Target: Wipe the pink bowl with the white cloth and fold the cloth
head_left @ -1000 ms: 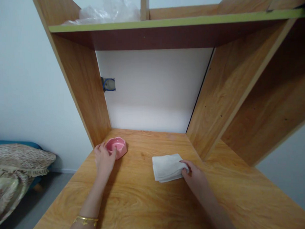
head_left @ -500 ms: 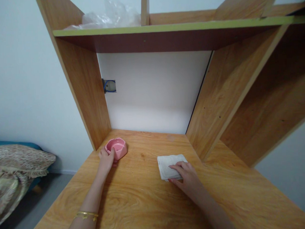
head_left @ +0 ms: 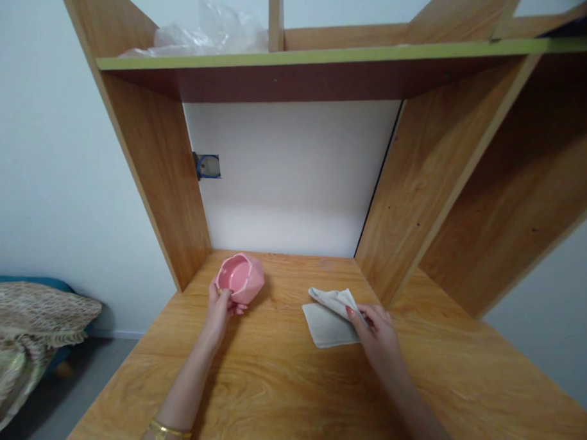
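Note:
My left hand (head_left: 222, 304) grips a pink faceted bowl (head_left: 251, 280) by its near left side, thumb at the rim. The bowl is tilted, its opening turned toward me and to the left, and its inside looks bare. On the desk to the right lies a folded pale grey-white cloth (head_left: 327, 328). My right hand (head_left: 377, 329) pinches the cloth's upper layer at its right side and holds it lifted, while the lower layer stays flat on the wood. Some of the right fingers are hidden behind the cloth.
The wooden desk (head_left: 261, 388) has side panels and a shelf (head_left: 278, 58) with a green edge above. A clear plastic bag (head_left: 210, 33) rests on that shelf. An open socket box (head_left: 208, 166) is in the back wall. A patterned blanket (head_left: 31, 312) lies at far left.
My left hand has raised and tipped the bowl, moving it to the right. My right hand has gone from lying on the cloth to pinching and lifting its top layer.

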Motion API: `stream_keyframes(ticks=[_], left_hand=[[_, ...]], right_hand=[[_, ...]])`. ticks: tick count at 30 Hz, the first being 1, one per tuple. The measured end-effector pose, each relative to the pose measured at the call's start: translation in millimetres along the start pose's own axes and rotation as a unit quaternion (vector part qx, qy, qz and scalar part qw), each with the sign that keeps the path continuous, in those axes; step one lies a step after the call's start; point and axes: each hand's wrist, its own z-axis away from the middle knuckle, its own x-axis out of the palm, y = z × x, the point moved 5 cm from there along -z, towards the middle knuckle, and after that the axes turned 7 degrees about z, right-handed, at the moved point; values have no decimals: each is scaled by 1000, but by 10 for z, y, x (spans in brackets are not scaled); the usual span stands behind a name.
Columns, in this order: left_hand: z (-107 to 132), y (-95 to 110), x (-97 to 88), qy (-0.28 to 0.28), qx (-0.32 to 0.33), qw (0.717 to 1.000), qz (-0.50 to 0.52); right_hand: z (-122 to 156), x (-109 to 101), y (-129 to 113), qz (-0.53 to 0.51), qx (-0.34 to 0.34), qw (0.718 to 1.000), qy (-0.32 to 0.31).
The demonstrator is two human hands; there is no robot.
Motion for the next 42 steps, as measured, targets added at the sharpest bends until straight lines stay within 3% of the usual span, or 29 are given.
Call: stream_keyframes(ticks=[4,9,12,17,20,24,29,36,42], left_hand=[[176,-114,261,-123,-30,992,-14],[471,3,485,-197,79,965,-153],[625,52,606,-236,85,949,-189],[730,77,717,-248,139,934,-214],[742,67,737,-255,163,928,-218],[803,102,746,-253,187,919,-236],[920,149,796,-271,189,894,-304],[995,204,847,-294,224,872,-319],[1013,232,864,-316,215,878,-288]], right_hand=[[15,12,6,-83,39,996,21],[72,77,-78,-136,63,989,-6],[108,139,-179,-132,30,990,-38],[173,214,-404,-110,-71,989,-68],[191,217,-465,-91,-85,989,-78],[185,250,-416,-100,-58,990,-82],[177,351,-212,-143,28,989,-17],[174,444,-120,-155,65,984,-53],[126,453,-111,-113,74,978,-156]])
